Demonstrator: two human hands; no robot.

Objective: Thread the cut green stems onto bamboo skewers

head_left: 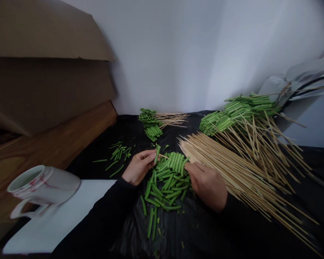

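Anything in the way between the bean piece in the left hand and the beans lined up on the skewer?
Nothing visible: only a bare stretch of skewer lies between the bean piece in the left hand and the lined-up beans by the right hand.

Skewer [164,156] partly hidden, cardboard box [51,81] cropped

the plastic sheeting [136,230] looks thin and creased, with a dull gloss. the skewers [232,162] look like bare wood, matt; the bean pieces [160,196] look smooth. the box [56,82] is matt cardboard, the bench [70,144] grained wood, the mug [54,183] seemingly glazed ceramic.
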